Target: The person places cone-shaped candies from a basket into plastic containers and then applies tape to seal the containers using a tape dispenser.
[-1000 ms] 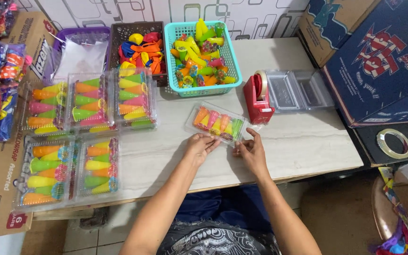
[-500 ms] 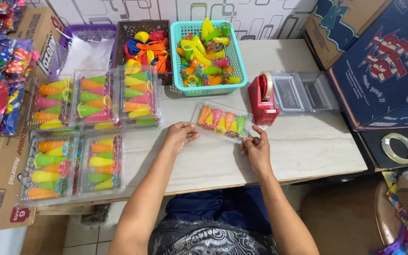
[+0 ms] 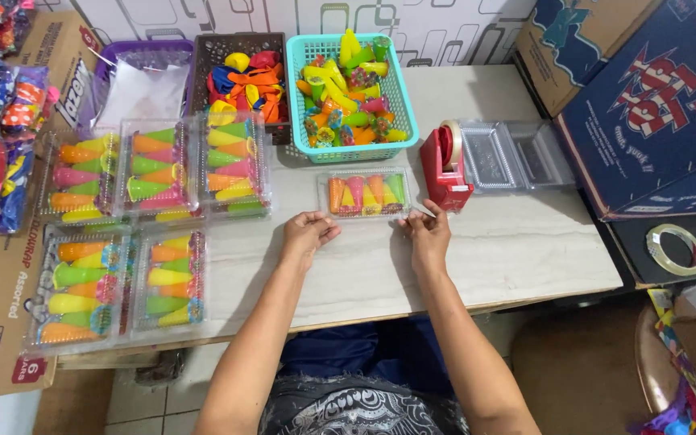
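Resting palm-down, left hand [image 3: 306, 232] and right hand [image 3: 427, 234] flank clear toy box [image 3: 366, 194].

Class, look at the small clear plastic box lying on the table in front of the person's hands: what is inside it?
Inside the clear plastic box lies one row of small cone-shaped items in orange, pink, yellow and green, tips pointing away. Whether anything lies beneath them cannot be seen. The left hand and right hand sit at its near corners.

Count at your table: packs, baskets, boxes.

You had six clear packs of coloured cones: one [image 3: 366, 194] before your two hands, left [image 3: 306, 232] and right [image 3: 428, 234], and five stacked left [image 3: 155, 169]. Three baskets: teal [image 3: 403, 121], dark [image 3: 203, 48], purple [image 3: 122, 52]. One red tape dispenser [image 3: 445, 165], one tape roll [image 3: 675, 249].
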